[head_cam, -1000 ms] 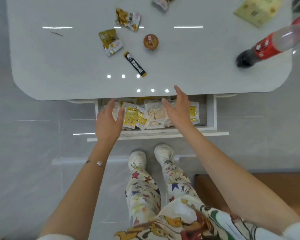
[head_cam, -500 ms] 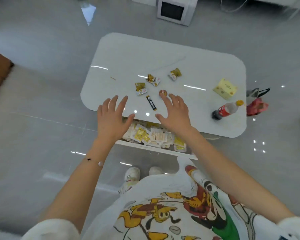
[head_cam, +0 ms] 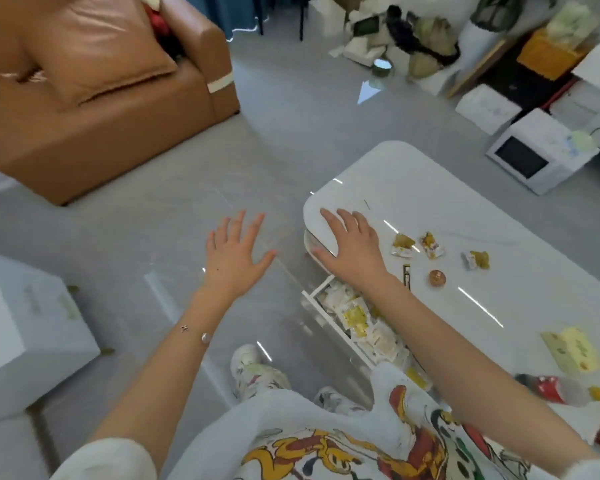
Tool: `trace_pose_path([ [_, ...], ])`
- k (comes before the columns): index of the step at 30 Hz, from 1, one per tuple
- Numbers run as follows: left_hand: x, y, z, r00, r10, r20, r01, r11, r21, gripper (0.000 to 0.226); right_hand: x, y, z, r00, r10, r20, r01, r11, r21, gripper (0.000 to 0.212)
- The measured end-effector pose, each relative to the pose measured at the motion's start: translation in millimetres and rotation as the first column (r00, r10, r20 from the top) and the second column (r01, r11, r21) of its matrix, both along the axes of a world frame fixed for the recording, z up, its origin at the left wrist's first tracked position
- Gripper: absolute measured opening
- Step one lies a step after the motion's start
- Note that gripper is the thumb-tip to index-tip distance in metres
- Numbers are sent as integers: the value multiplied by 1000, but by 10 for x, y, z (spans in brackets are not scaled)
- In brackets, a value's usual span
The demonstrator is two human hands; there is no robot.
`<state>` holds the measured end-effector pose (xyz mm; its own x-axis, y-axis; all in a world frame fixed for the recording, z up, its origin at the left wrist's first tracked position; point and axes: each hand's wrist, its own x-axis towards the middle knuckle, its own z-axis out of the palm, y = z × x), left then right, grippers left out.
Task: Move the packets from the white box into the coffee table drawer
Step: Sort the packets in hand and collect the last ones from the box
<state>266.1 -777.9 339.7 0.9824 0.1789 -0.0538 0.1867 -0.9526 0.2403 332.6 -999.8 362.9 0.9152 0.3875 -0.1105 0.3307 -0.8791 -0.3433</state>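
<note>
Both hands are spread flat with fingers apart and grasp nothing. The left hand (head_cam: 234, 254) hangs over bare grey floor (head_cam: 174, 216), left of the table (head_cam: 465, 202) and apart from it. The right hand (head_cam: 352, 249) lies over the table's rounded near corner, its thumb at the rim, directly above the open drawer (head_cam: 329, 308). The drawer juts out from under the tabletop, packed with yellow and white packets (head_cam: 357, 318); its front edge runs toward the person's shoes. Left of the drawer the floor is open as far as the white box (head_cam: 25, 327) at the far left edge and the brown sofa (head_cam: 94, 98) beyond. On the tabletop past the right hand lie a few loose wrappers (head_cam: 430, 244), a small round sweet (head_cam: 437, 278) and, near the right edge, a bottle (head_cam: 551, 389).

Half a second ago both hands hovered over the drawer and table edge; the view has since swung left, the left hand now off the table and the box in sight.
</note>
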Motion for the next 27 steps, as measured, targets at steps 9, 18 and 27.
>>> trace_pose_path([
  [9, -333, 1816, 152, 940, 338, 45, -337, 941, -29, 84, 415, 2014, 73, 965, 263, -4, -263, 964, -38, 75],
  [18, -746, 3380, 136, 802, 594, 62, -590, 804, -67, 71, 595, 3815, 73, 925, 379, -2, -379, 925, 34, 75],
  [27, -728, 4224, -49, 690, 724, -16, -722, 687, -77, 70, 901, 5080, -21, 830, 558, -12, -557, 830, 40, 76],
])
